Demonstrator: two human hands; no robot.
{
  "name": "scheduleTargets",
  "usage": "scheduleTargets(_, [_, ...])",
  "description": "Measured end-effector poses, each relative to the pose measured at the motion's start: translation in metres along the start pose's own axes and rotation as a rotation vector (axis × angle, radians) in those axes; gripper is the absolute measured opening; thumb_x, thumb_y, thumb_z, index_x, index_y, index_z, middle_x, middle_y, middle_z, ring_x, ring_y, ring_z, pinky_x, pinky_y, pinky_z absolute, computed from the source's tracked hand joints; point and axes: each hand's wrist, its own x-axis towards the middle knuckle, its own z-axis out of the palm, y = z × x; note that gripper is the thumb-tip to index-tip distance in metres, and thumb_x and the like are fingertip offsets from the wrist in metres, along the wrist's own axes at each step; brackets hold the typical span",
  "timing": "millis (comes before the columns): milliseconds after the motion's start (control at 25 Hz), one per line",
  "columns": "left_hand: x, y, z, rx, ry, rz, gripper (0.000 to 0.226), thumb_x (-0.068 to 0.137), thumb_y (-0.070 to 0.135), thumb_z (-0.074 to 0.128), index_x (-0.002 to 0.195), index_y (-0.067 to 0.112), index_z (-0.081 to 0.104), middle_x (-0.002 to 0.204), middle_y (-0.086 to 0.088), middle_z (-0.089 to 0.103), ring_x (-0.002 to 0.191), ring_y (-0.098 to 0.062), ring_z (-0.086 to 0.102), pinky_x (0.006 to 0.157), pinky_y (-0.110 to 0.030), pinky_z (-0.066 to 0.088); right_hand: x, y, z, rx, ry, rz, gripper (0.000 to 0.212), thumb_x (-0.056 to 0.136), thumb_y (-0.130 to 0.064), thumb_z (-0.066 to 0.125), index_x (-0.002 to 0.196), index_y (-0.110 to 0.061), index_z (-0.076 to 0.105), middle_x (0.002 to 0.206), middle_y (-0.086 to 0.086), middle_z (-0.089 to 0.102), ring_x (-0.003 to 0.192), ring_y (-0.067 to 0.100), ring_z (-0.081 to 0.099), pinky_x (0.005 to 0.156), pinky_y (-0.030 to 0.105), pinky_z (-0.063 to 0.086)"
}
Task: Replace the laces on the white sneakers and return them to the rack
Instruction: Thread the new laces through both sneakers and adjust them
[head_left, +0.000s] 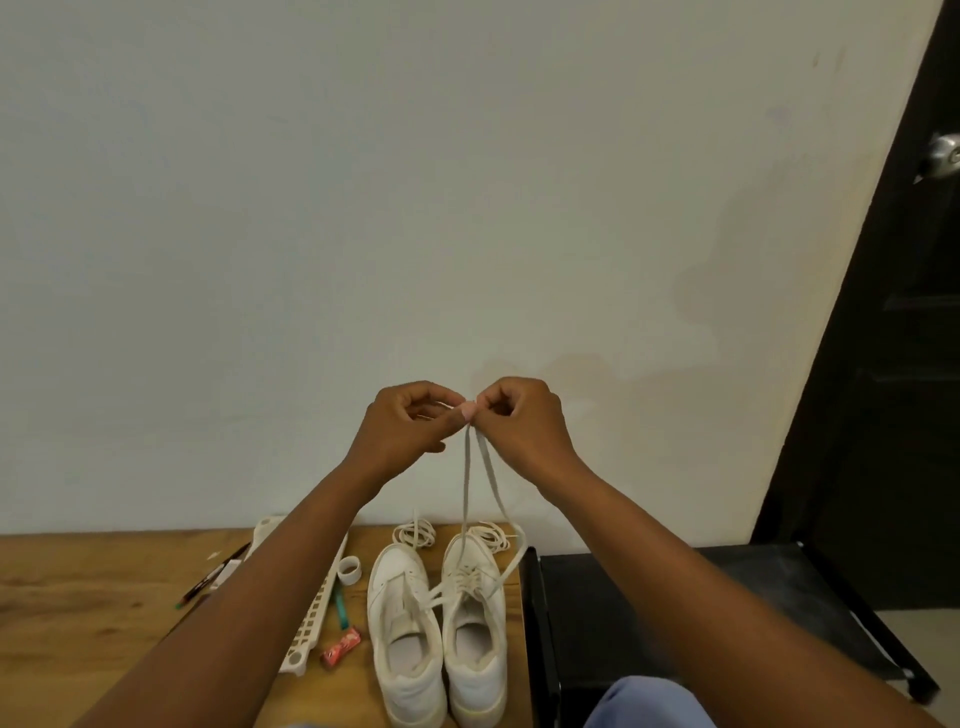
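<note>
Two white sneakers stand side by side on the wooden table, the left sneaker (402, 629) and the right sneaker (475, 618), toes toward the wall. A white lace (466, 483) rises in two strands from the right sneaker's front up to my hands. My left hand (408, 423) and my right hand (519, 418) are raised in front of the wall, fingertips meeting, each pinching the lace's upper ends. Two coiled white laces lie behind the sneakers, one coil (414, 534) at the left and another coil (493, 535) at the right.
A white slotted plastic rack piece (317, 613) lies left of the sneakers, with a tape roll (350, 569), a red wrapper (340, 644), a green item (338, 608) and pens (213, 577). A black rack (649, 623) stands at the right, a dark door (893, 312) beyond.
</note>
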Motion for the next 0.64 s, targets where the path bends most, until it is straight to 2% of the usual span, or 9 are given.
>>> scheduleTargets(120, [-0.005, -0.052, 0.006, 0.009, -0.297, -0.152, 0.048, 0.082, 0.049, 0.079, 0.125, 0.028, 0.069, 0.119, 0.012, 0.074, 0.112, -0.005, 0.068, 0.099, -0.031, 0.055, 0.013, -0.008, -0.003, 0.135, 0.039, 0.017, 0.007, 0.096, -0.018, 0.067, 0.089, -0.015, 0.068, 0.087, 0.000, 0.074, 0.078, 0.016, 0.074, 0.079, 0.043, 0.063])
scheduleTargets(240, [-0.024, -0.112, 0.026, 0.154, -0.487, -0.307, 0.066, 0.075, 0.049, 0.087, 0.134, 0.030, 0.063, 0.132, 0.014, 0.066, 0.122, -0.004, 0.060, 0.106, -0.028, 0.047, 0.029, -0.025, -0.009, 0.236, 0.002, 0.008, 0.008, 0.101, -0.012, 0.060, 0.097, -0.006, 0.063, 0.095, 0.009, 0.071, 0.072, 0.018, 0.074, 0.073, 0.039, 0.065])
scheduleTargets(320, [-0.034, -0.143, 0.045, 0.275, -0.505, -0.364, 0.071, 0.070, 0.052, 0.090, 0.132, 0.032, 0.064, 0.129, 0.013, 0.066, 0.120, -0.006, 0.060, 0.105, -0.027, 0.048, 0.036, -0.029, -0.008, 0.221, -0.050, -0.008, 0.009, 0.100, -0.012, 0.059, 0.098, -0.004, 0.063, 0.095, 0.011, 0.071, 0.068, 0.016, 0.072, 0.067, 0.034, 0.064])
scheduleTargets(400, [-0.039, -0.162, 0.061, 0.370, -0.525, -0.391, 0.077, 0.062, 0.065, 0.088, 0.129, 0.035, 0.065, 0.128, 0.014, 0.066, 0.119, -0.006, 0.060, 0.108, -0.031, 0.048, 0.040, -0.027, -0.006, 0.160, -0.107, -0.017, 0.010, 0.100, -0.013, 0.060, 0.097, -0.004, 0.063, 0.093, 0.010, 0.073, 0.069, 0.012, 0.070, 0.061, 0.023, 0.057])
scheduleTargets(480, [-0.042, -0.172, 0.073, 0.419, -0.574, -0.416, 0.072, 0.070, 0.062, 0.085, 0.131, 0.032, 0.064, 0.133, 0.012, 0.062, 0.124, -0.008, 0.057, 0.109, -0.027, 0.043, 0.043, -0.023, -0.006, 0.121, -0.138, -0.021, 0.010, 0.099, -0.012, 0.062, 0.095, -0.004, 0.065, 0.092, 0.009, 0.074, 0.071, 0.011, 0.070, 0.058, 0.015, 0.050])
scheduleTargets(560, [-0.045, -0.184, 0.083, 0.450, -0.578, -0.445, 0.065, 0.077, 0.054, 0.083, 0.133, 0.028, 0.064, 0.135, 0.009, 0.061, 0.127, -0.010, 0.055, 0.109, -0.026, 0.041, 0.046, -0.022, -0.009, 0.111, -0.146, -0.025, 0.008, 0.098, -0.009, 0.064, 0.093, -0.004, 0.067, 0.089, 0.008, 0.075, 0.071, 0.011, 0.071, 0.058, 0.014, 0.049])
scheduleTargets(640, [-0.047, -0.194, 0.088, 0.448, -0.541, -0.453, 0.064, 0.071, 0.059, 0.083, 0.127, 0.032, 0.068, 0.131, 0.011, 0.066, 0.125, -0.010, 0.058, 0.111, -0.032, 0.043, 0.050, -0.022, -0.014, 0.103, -0.137, -0.023, 0.007, 0.097, -0.006, 0.065, 0.091, -0.004, 0.069, 0.085, 0.008, 0.076, 0.069, 0.012, 0.072, 0.059, 0.020, 0.054])
